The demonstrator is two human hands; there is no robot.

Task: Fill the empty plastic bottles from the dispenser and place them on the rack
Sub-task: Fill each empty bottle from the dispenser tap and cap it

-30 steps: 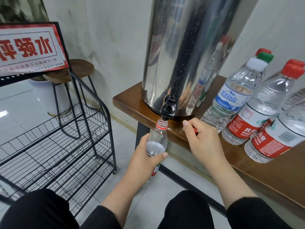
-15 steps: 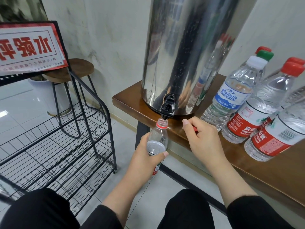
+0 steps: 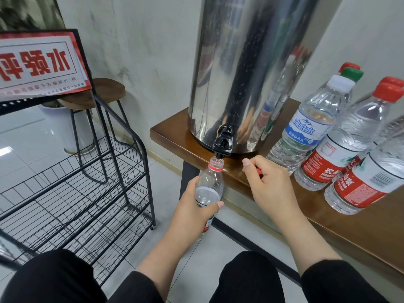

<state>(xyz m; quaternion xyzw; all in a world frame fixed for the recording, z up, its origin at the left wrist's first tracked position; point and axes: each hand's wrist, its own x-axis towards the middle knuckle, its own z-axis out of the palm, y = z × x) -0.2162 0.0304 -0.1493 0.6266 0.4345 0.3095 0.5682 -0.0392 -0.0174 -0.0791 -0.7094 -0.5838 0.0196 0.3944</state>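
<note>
**A:** Where does the job stand?

**B:** At the filling step. The bottle (image 3: 209,189) is uncapped and upright, its mouth right under the black tap (image 3: 223,145) of the steel dispenser (image 3: 247,73). The left hand (image 3: 192,213) is wrapped round its lower body, thumb across the front. The water line sits just above that thumb, so I judge it well over half full, with the shoulder and neck unfilled.

**A:** And the other hand?

**B:** The right hand (image 3: 271,189) rests on the tabletop (image 3: 360,232) edge, just right of the bottle, fingers curled round a small red thing, most likely the cap (image 3: 259,171). Only a sliver shows.

**A:** What does the next move call for?

**B:** Keep the mouth centred under the tap until the level nears the neck, then stop the flow. I cannot see any stream, nor which way the tap lever stands. After that, cap it and carry it left to the wire rack (image 3: 76,189).

**A:** Room to move?

**B:** The bottle hangs off the tabletop's front edge, over the floor, so lowering it clear of the tap is free. Left of the holding hand is open floor up to the rack's corner post. Right of the other hand stand capped bottles (image 3: 306,132) close together, easy to knock. The tabletop's near corner lies just behind the bottle; swing out before going left.
</note>
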